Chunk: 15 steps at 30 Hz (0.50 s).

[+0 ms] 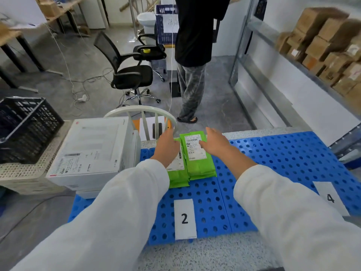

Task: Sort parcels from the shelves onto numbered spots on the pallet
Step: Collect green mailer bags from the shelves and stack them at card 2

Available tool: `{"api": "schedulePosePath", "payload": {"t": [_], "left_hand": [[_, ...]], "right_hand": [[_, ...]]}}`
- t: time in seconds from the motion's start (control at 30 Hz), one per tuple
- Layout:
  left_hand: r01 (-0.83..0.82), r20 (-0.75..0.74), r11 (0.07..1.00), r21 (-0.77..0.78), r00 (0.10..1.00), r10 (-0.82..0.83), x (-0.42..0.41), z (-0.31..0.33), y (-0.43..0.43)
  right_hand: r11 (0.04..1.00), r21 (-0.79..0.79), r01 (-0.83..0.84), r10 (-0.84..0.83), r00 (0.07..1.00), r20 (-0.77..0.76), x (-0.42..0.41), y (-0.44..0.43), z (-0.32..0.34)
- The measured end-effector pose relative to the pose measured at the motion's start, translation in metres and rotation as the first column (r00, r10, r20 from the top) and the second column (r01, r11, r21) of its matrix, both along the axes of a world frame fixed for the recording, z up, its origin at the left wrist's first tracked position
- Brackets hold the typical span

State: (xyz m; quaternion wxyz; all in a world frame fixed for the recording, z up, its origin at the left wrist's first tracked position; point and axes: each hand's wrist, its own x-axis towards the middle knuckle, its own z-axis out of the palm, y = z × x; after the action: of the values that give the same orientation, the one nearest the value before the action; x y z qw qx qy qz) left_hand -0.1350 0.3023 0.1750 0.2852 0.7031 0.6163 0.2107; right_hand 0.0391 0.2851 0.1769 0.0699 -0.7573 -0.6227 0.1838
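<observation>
While both hands rest on the stack, two green parcels (199, 161) are seen lying overlapped on the blue pallet (293, 153), just behind the "2" label (185, 219). Left hand (167, 146) is laid flat, fingers together, on the lower parcel; right hand (215, 143) is laid flat on the upper parcel's shipping label, nothing pinched. White boxes (91, 151) are stacked beside, at the pallet's left edge. Spot "4" label (330, 197) is bare. Many cartons (330, 47) are left on the shelves: sorting is judged early to midway.

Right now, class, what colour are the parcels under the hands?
Bright green parcels with white labels, head view.
</observation>
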Motion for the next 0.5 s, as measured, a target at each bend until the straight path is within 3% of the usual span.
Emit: {"api": "schedulePosePath", "payload": {"t": [0.13, 0.33, 0.5], "left_hand": [[0.228, -0.229, 0.956, 0.184, 0.956, -0.184, -0.005, 0.037, -0.009], [0.308, -0.236, 0.912, 0.270, 0.940, -0.248, -0.022, 0.086, -0.031], [0.440, -0.308, 0.812, 0.384, 0.890, -0.336, -0.017, 0.133, -0.058]], "right_hand": [[0.997, 0.073, 0.012, -0.016, 0.998, 0.059, -0.009, -0.018, 0.040], [0.987, 0.160, -0.020, -0.014, 0.978, 0.208, -0.022, -0.069, 0.100], [0.969, 0.234, 0.085, -0.142, 0.960, 0.240, -0.015, -0.114, 0.145]]}}
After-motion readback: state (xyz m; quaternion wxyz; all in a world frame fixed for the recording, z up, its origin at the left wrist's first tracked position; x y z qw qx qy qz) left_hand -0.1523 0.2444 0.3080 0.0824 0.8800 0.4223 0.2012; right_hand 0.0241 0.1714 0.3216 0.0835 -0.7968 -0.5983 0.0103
